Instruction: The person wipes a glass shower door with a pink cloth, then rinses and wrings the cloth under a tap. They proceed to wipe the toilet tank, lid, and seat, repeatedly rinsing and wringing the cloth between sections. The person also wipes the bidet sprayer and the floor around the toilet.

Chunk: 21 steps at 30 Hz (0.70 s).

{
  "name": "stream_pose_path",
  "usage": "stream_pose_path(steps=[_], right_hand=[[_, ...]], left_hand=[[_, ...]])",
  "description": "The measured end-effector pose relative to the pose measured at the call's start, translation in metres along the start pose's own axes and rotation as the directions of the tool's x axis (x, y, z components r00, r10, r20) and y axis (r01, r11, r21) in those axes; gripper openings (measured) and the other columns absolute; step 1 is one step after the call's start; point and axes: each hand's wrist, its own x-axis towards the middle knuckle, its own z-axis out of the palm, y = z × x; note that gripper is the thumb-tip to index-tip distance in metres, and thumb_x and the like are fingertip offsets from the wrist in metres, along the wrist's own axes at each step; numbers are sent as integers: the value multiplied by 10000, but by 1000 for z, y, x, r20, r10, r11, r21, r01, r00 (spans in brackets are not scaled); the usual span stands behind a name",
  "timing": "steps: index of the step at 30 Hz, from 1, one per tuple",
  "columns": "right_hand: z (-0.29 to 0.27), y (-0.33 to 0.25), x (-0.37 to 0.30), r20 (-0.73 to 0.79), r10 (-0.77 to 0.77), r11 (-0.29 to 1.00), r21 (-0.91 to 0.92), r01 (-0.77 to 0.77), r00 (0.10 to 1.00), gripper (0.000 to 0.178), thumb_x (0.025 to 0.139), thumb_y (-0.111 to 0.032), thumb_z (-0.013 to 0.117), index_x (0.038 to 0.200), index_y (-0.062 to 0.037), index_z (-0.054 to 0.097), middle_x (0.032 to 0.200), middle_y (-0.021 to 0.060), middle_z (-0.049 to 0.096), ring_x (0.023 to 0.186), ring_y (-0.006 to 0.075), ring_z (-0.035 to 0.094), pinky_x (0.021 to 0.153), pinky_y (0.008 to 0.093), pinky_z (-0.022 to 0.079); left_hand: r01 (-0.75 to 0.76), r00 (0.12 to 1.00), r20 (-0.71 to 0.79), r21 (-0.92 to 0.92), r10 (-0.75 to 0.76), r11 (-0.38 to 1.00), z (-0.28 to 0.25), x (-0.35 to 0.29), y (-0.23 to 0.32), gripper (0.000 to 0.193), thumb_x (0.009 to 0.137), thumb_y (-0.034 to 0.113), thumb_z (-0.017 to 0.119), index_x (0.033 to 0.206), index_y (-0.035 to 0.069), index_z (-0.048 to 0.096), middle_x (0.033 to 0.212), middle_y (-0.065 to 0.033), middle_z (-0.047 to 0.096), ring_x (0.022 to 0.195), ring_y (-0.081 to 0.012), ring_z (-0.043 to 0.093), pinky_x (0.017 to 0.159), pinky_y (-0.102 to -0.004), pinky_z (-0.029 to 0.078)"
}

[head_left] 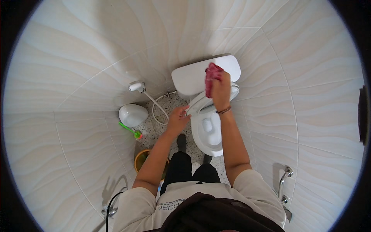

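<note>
My right hand [220, 92] is closed around a crumpled dark red cloth [213, 73], held above the white toilet tank [185, 79] and the raised seat. At the left edge of the raised white toilet seat [198, 104], my left hand [179, 120] has its fingers and thumb at the rim, gripping it. Part of the seat is hidden behind my right hand and forearm. Below it, the toilet bowl [196, 133] stands uncovered, its right side covered by my right forearm.
A white hand sprayer [135, 87] hangs on the wall, with its hose [158, 119] looping down. Beside it are a white bin-like vessel [133, 115] and a green brush [129, 128]. An orange-rimmed bucket [138, 160] stands by my left leg. Metal fittings [284, 181] stick out from the right wall.
</note>
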Motion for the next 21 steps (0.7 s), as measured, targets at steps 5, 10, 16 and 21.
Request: stream_pose_path(steps=[5, 10, 16, 21], right_hand=[[99, 26, -22, 685, -10, 857, -369, 359, 728, 305, 758, -132, 492, 1048, -57, 547, 1120, 195, 512, 1086, 330, 465, 889, 428, 398], [101, 85, -28, 673, 201, 606, -656, 450, 711, 508, 805, -194, 461, 1299, -85, 415, 1376, 223, 315, 1276, 360, 312, 1009, 499, 296], [87, 86, -34, 681, 378, 591, -699, 403, 627, 525, 857, -205, 380, 1360, -75, 306, 1434, 213, 207, 1319, 442, 157, 1026, 531, 246], [69, 105, -22, 736, 108, 555, -602, 573, 669, 519, 797, -173, 418, 1275, 27, 392, 1335, 278, 333, 1279, 429, 246, 1061, 546, 117]], left_hand=[[-371, 913, -76, 248, 400, 895, 47, 37, -30, 505, 734, 50, 642, 1209, 33, 471, 1158, -217, 488, 1063, -412, 467, 909, -428, 399], [-319, 939, -10, 340, 343, 885, 50, 52, -34, 484, 764, 80, 633, 1221, 61, 476, 1132, -191, 511, 1052, -347, 498, 852, -383, 433], [-383, 894, -7, 507, 448, 772, 58, 47, -42, 441, 764, 64, 620, 1194, 83, 528, 1074, -149, 562, 936, -305, 574, 762, -376, 489], [-442, 883, 93, 494, 460, 749, 55, 27, -39, 433, 771, 60, 598, 1195, 100, 519, 1086, -105, 585, 913, -265, 602, 749, -353, 514]])
